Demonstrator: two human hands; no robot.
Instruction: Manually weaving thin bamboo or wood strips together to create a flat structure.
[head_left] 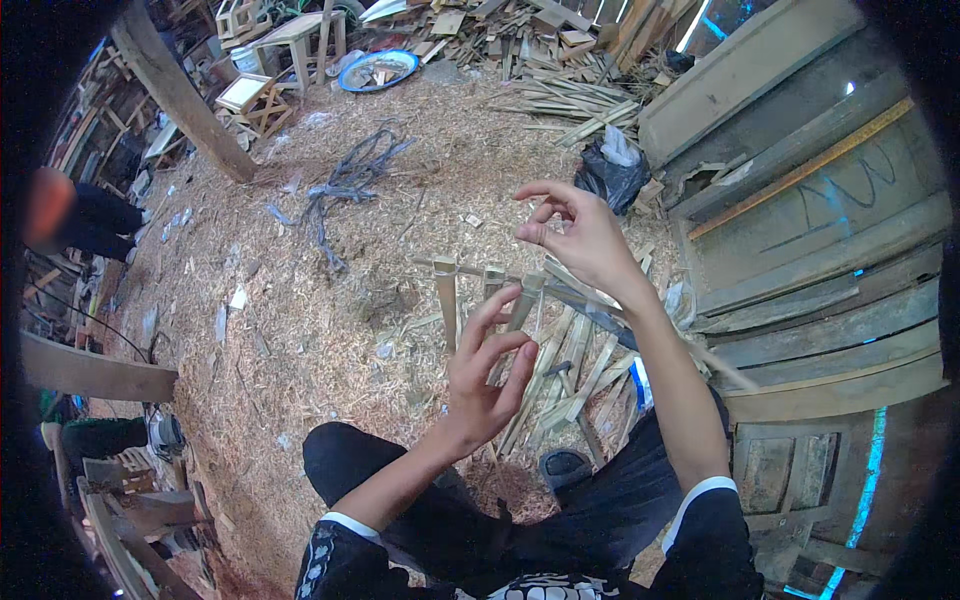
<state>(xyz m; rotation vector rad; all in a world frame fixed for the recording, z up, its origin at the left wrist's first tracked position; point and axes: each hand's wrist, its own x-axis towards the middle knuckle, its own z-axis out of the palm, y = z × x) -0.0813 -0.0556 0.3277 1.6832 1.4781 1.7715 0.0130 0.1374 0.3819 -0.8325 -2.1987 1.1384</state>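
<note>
My left hand (482, 378) is raised in front of my knees, its fingers curved and apart, with nothing seen in them. Higher up and to the right, my right hand (583, 240) hangs in the air with thumb and forefinger bent and a gap between them. Just beyond my left hand stand several upright wooden pieces, among them a tapered wooden leg (446, 305) and a wooden block end (532, 284). A thin wooden stick (470, 269) runs by their tops. My left fingers overlap these pieces in view; whether they touch cannot be told. Wood strips (575, 375) lie behind.
Shavings cover the floor (300, 370). A tangled grey strap (350, 180) lies ahead, and a black bag (608, 180) sits by the planks (820, 300) at right. A post (185, 95), blue-rimmed basin (378, 70) and scrap pile (540, 40) stand farther off. Another person (100, 215) is at left.
</note>
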